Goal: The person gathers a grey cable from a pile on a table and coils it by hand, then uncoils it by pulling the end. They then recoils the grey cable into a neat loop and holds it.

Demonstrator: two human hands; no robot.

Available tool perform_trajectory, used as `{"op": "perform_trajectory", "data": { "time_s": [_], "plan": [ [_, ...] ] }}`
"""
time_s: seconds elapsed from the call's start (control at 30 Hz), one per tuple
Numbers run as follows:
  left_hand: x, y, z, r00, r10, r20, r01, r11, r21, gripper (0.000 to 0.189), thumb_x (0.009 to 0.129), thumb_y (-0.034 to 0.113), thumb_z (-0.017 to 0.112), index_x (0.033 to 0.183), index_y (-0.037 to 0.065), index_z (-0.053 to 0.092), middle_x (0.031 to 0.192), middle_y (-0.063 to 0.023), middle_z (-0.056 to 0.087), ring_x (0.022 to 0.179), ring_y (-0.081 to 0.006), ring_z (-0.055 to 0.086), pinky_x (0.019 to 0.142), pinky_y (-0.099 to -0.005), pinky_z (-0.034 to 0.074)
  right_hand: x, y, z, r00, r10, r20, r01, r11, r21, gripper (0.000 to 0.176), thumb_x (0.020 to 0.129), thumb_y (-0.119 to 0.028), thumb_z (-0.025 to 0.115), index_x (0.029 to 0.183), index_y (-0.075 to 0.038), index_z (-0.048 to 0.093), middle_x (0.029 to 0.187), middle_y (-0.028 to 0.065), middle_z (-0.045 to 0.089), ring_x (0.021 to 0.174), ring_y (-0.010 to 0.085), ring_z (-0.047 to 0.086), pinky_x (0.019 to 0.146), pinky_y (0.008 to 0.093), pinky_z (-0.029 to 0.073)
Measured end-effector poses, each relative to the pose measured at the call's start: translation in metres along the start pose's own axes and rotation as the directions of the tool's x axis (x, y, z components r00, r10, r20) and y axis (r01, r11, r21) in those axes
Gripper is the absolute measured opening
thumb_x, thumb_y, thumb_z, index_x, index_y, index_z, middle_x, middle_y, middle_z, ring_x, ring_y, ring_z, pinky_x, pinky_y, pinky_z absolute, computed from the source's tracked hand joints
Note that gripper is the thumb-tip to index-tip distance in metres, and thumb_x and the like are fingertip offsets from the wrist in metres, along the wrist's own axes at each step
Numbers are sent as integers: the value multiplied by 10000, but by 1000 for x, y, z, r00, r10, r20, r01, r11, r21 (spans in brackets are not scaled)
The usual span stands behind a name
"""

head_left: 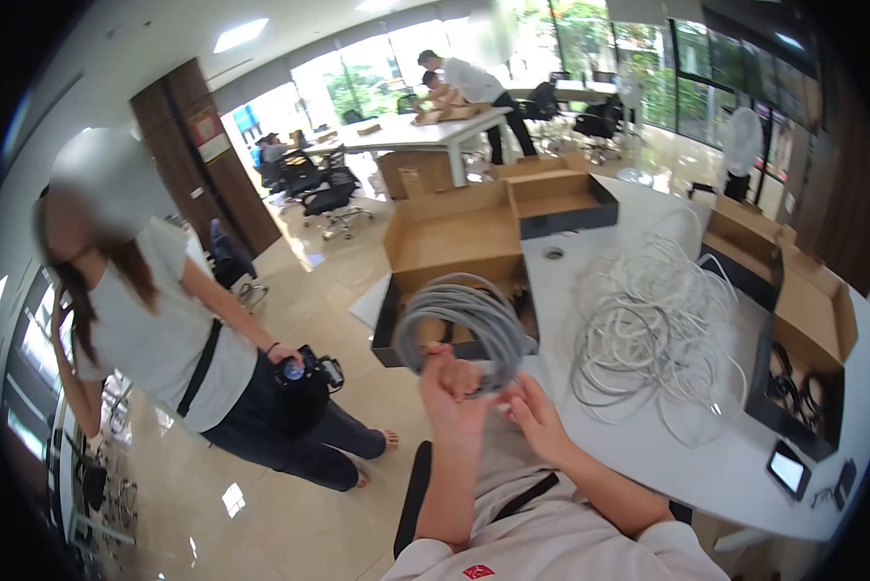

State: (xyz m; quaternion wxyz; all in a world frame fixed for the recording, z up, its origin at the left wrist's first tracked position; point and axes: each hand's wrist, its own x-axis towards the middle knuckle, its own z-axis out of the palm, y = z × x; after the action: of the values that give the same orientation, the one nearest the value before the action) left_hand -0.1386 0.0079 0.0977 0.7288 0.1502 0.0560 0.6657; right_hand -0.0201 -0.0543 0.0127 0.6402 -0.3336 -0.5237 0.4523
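Observed: the left hand [451,382] is raised in front of the chest and closed in a fist around the bottom of a grey cable coil [466,318], which stands upright above the fist as a round loop of many turns. The right hand [537,414] is just beside the left, its fingers [514,387] reaching up to the lower edge of the coil. Whether they grip the cable or only touch it cannot be told. The coil is held in the air over the near edge of a white table [648,465], in front of an open cardboard box [454,237] that sits at the table's corner. A second open box [561,198] lies behind the first. A loose heap of white cables [653,329] is spread over the middle of the table, to the right of both hands and apart from them. A third box [813,320] stands open at the table's right side, with dark items inside that are too small to identify. A phone [789,470] with a lit screen lies near the right edge. Another person stands on the floor to the left, well apart, one hand on a black device [304,376] at the hip.
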Motion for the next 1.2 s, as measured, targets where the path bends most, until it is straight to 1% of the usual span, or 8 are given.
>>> {"op": "perform_trajectory", "data": {
  "time_s": [0.17, 0.27, 0.47, 0.57, 0.77, 0.9, 1.03, 1.2],
  "plan": [
    [13, 10, -12, 1000, -7, 29, 9, 997, -70, 131, 862, 13, 511, 820, 117, 578, 453, 71, 255, 349, -57, 226, 405, -227, 237, 12, -20, -12, 991, -49, -127, 78, 969, 236, 611, 971, -233, 482, 1470, -99, 156, 1379, 159, 414, 1189, 252, 504, 924, 367, 422],
    [16, 9, -14, 1000, 10, -20, -12, 994, -108, 124, 861, -2, 509, 813, 94, 571, 445, 64, 271, 338, -58, 232, 378, -221, 230, 17, -36, -16, 961, -199, -192, 227, 965, 134, 542, 964, -160, 495, 1436, -84, 240, 1314, 141, 480, 1138, 223, 538, 893, 343, 438],
    [20, 9, -17, 996, -91, 17, 93, 985, -146, 124, 855, -10, 496, 816, 89, 560, 442, 67, 261, 337, -53, 225, 368, -214, 220, 14, -40, -34, 996, 92, 12, -93, 991, 97, 382, 931, -17, 503, 1306, -57, 443, 1164, 92, 565, 964, 154, 585, 786, 267, 468],
    [19, 10, -20, 984, -172, 34, 175, 963, -205, 122, 853, -13, 488, 809, 84, 548, 451, 70, 250, 343, -50, 218, 368, -207, 210, 17, -35, -36, 1000, -6, -17, 7, 995, 97, 380, 906, 16, 509, 1280, -38, 468, 1086, 88, 576, 903, 127, 581, 752, 267, 479],
    [7, 1, -19, 939, -322, 122, 342, 908, -241, 144, 872, 20, 485, 850, 111, 595, 444, 69, 275, 343, -56, 224, 403, -221, 241, 21, -56, -35, 913, -388, -124, 231, 745, -626, 476, 752, 89, 580, 1197, -80, 596, 1062, 92, 586, 882, 184, 574, 720, 293, 468],
    [2, -1, -19, 901, -404, 157, 431, 875, -223, 169, 884, 33, 473, 853, 121, 615, 448, 74, 250, 357, -55, 243, 434, -230, 280, 21, -51, -44, 902, -427, -68, 231, 609, -759, 369, 671, 82, 643, 978, -111, 713, 1005, 77, 605, 915, 243, 567, 773, 342, 454],
    [2, 10, -21, 920, -333, 206, 374, 903, -211, 172, 891, 39, 469, 857, 120, 618, 450, 76, 245, 358, -54, 240, 432, -231, 275, 23, -59, -59, 897, -426, 116, 377, 600, -706, 308, 689, 69, 653, 944, -91, 716, 897, 73, 641, 918, 242, 583, 787, 343, 462],
    [-8, 36, -20, 926, -262, 272, 341, 891, -300, 164, 901, 50, 463, 840, 115, 601, 455, 82, 233, 357, -48, 225, 411, -230, 253, 11, -52, -70, 991, -107, 76, 127, 932, -340, 90, 868, -35, 588, 906, 19, 649, 712, 77, 624, 687, 174, 615, 703, 310, 495]
  ]
}}
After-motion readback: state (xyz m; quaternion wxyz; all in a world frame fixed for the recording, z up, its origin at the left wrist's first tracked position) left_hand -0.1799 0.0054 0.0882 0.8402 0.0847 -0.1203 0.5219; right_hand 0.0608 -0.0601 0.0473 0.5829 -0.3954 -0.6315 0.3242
